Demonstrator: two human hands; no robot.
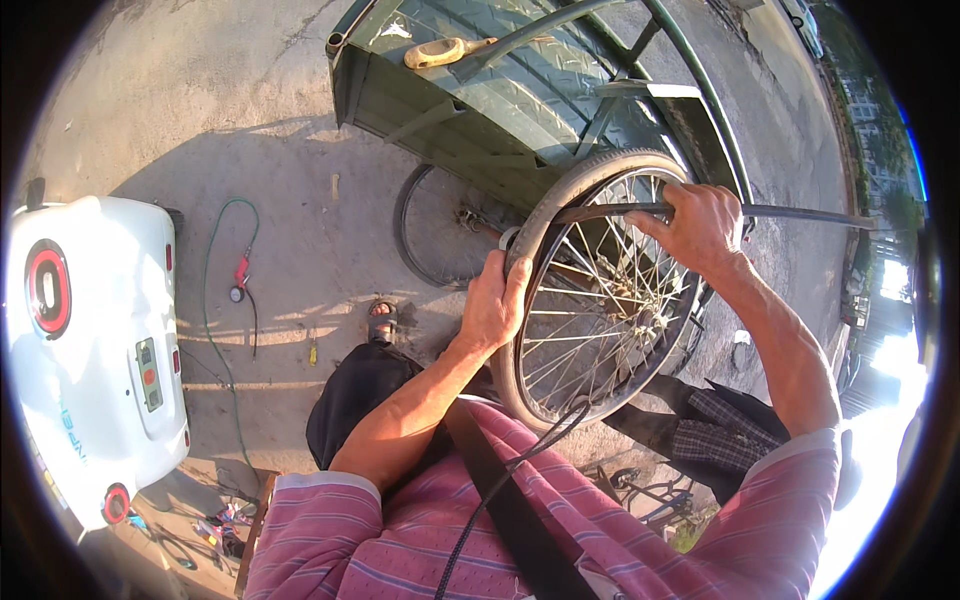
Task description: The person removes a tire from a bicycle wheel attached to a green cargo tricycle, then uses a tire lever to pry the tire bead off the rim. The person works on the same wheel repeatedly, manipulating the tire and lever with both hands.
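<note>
A spoked wheel (pixel 630 310) with a worn tyre (pixel 508 375) stands tilted in front of me. My left hand (pixel 494 303) is closed round the tyre on its left side. In my right hand (pixel 698 225) is a long dark metal bar (pixel 810 214), gripped near its middle. One end of the bar reaches the upper left edge of the tyre, where the tyre bulges away from the rim; I cannot tell how deep the tip sits. The other end sticks out to the right, past my hand.
Behind the wheel is a green metal cart (pixel 450 130), with a wooden-handled tool (pixel 436 53) on its deck and another wheel (pixel 415 225) below. A red air gun with gauge (pixel 240 278) and green hose (pixel 207 300) lie left. A white vehicle (pixel 100 350) stands far left.
</note>
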